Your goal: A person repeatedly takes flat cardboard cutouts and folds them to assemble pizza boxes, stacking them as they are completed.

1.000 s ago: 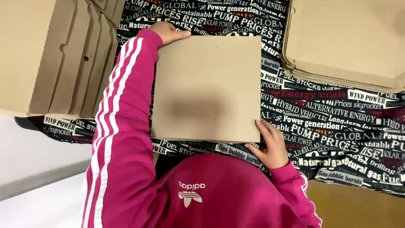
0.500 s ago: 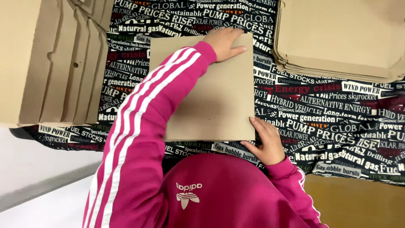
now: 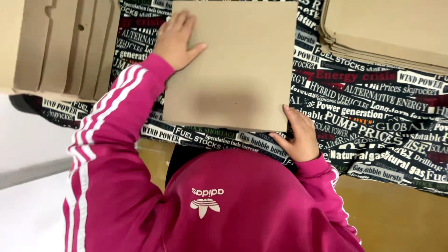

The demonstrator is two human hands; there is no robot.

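Stack at left: folded cardboard blanks lying on printed cloth.
Left hand: fingers spread, flat on cardboard sheet.
Sheet: flat on cloth.
Right hand: seemingly pinching the sheet's near corner.

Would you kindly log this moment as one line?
left hand: flat on cardboard sheet, far corner | right hand: gripping near corner | sheet: on printed cloth | cardboard stacks: left and right
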